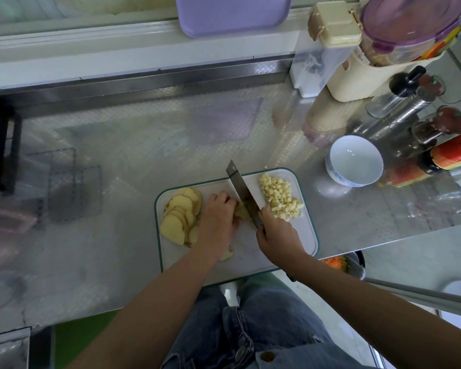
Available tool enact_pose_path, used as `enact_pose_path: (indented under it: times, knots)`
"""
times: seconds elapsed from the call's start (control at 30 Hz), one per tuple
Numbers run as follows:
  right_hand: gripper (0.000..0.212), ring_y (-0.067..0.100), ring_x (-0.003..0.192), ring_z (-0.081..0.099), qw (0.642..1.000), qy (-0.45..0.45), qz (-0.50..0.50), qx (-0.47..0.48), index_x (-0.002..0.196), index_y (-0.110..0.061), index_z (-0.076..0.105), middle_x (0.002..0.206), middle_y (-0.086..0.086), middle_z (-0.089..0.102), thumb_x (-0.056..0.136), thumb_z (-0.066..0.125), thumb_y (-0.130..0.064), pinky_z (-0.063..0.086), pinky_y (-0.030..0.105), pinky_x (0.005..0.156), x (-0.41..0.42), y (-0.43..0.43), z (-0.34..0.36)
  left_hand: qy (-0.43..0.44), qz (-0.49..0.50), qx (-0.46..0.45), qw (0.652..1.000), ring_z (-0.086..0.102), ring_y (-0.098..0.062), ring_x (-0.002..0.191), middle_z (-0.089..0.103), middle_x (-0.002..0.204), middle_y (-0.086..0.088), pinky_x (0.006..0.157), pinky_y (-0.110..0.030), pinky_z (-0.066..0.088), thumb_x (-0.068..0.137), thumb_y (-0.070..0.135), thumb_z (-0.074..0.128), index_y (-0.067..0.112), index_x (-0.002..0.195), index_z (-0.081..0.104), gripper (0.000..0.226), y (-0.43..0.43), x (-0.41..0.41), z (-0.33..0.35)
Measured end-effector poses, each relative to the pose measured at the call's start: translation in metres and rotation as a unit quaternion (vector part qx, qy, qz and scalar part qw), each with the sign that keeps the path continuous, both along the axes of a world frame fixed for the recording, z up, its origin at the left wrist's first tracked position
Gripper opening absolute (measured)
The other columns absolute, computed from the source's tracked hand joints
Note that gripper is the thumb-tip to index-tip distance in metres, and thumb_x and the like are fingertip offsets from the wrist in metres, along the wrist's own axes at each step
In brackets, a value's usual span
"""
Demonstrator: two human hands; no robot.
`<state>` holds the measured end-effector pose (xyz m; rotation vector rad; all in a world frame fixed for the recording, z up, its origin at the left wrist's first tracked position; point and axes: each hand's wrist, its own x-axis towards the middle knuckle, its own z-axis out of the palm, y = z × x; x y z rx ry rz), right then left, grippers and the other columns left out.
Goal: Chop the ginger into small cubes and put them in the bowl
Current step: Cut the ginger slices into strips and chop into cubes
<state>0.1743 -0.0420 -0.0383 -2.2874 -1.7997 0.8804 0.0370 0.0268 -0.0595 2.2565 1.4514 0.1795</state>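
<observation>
1. The dark sauce bottle (455,153) at the right edge lies tilted and wears a red and yellow label. Its print is too blurred to read, and no other writing can be made out.
2. The work surface is a stainless steel counter (117,169) with a fine embossed pattern. A raised steel lip runs along its back, under a pale window sill.
3. A white cutting board (301,235) with a teal rim lies at the counter's near edge.
4. The right hand (277,235) is wrapped around the handle of a knife (241,187). The blade runs diagonally across the board.
5. The left hand (218,217) has its fingers curled over a ginger piece (241,211), pinning it just beside the blade.
6. Ginger slices (181,214) are fanned on the board's left side. A heap of ginger cubes (280,197) lies to the right of the blade.
7. The white bowl (357,161), blue-patterned outside, stands on the counter just beyond the board's right corner. No ginger is in it.
8. A lilac tray (232,14) leans at the sill. Behind the bowl stand a cream caddy (362,75), a purple-lidded container (407,22) and glass shakers (407,97).
9. Blue jeans (264,328) show below the counter edge.
</observation>
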Motion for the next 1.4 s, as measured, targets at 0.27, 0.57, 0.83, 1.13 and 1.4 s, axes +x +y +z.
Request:
enact_pose_path:
  times: [0.27,0.57,0.83,1.13,1.4]
  knots:
    - [0.012,0.024,0.058,0.053,0.999,0.022,0.011,0.042,0.099,-0.013,0.045,0.068,0.004,0.053,0.098,0.043,-0.025,0.043,0.035,0.054,0.011,0.004,0.009,0.018,0.002,0.018,1.000,0.045,-0.020,0.106,0.052,0.115,-0.004,0.092,-0.030,0.040,0.086,0.025,0.064,0.015,0.117,0.056,0.034,-0.004,-0.003,-0.005]
    - [0.012,0.013,0.058,0.047,1.000,0.014,0.027,-0.005,0.106,-0.015,0.043,0.071,-0.002,0.048,0.097,0.045,-0.023,0.033,0.024,0.051,0.006,0.002,0.010,0.003,0.016,0.021,1.000,0.046,-0.020,0.100,0.054,0.109,-0.005,0.086,-0.031,0.043,0.086,0.019,0.063,0.014,0.109,0.059,0.024,-0.005,-0.001,-0.006]
    - [0.009,0.018,0.060,0.045,1.000,0.003,0.011,-0.011,0.103,-0.015,0.040,0.074,0.002,0.047,0.095,0.044,-0.018,0.030,0.026,0.051,-0.004,-0.002,0.003,0.000,0.016,0.019,1.000,0.045,-0.018,0.100,0.054,0.109,-0.002,0.084,-0.029,0.041,0.083,0.019,0.068,0.015,0.111,0.060,0.030,-0.005,-0.002,-0.003]
    - [0.012,0.019,0.054,0.047,0.999,0.016,0.019,0.042,0.098,-0.015,0.042,0.065,0.001,0.048,0.099,0.042,-0.026,0.030,0.028,0.049,0.004,0.003,0.008,0.011,0.016,0.041,0.999,0.049,-0.025,0.101,0.057,0.109,-0.009,0.087,-0.033,0.040,0.084,0.017,0.065,0.010,0.113,0.059,0.030,-0.009,-0.005,-0.004]
    - [0.006,0.014,0.057,0.046,0.999,0.002,0.045,-0.005,0.095,-0.021,0.038,0.070,0.000,0.048,0.096,0.044,-0.023,0.032,0.026,0.050,0.002,0.003,0.010,0.015,0.030,0.034,0.999,0.046,-0.020,0.102,0.055,0.108,-0.005,0.086,-0.028,0.038,0.086,0.020,0.062,0.013,0.108,0.060,0.022,-0.008,-0.004,-0.005]
